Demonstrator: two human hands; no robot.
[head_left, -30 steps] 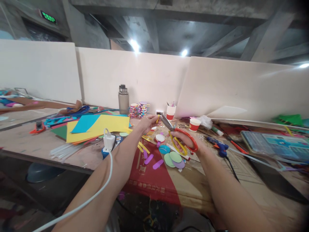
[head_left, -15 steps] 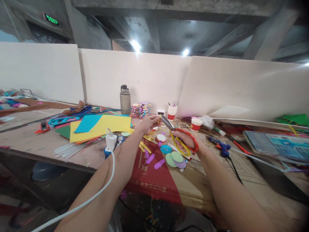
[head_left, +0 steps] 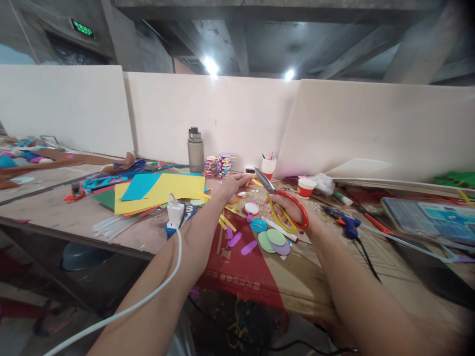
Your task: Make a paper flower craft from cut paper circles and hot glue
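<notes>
Over the middle of the table, my left hand pinches a small yellow strip whose end sticks out to the right. My right hand is closed around a pair of scissors with one red and one yellow handle. Their blades point up and left, near the strip's free end. Below the hands lie a small white-topped round piece, a blue disc, pale green discs and several purple strips. Loose yellow strips lie left of these.
Yellow sheets, a white plug with its cable crossing my left forearm, and a grey bottle are left. Paper cups, a blue glue gun and a plastic case are right. Cardboard covers the front edge.
The scissor blades have moved away from my left fingertips and tilted more upright. More of the yellow strip now shows beyond the fingers. The whole view has shifted slightly.
</notes>
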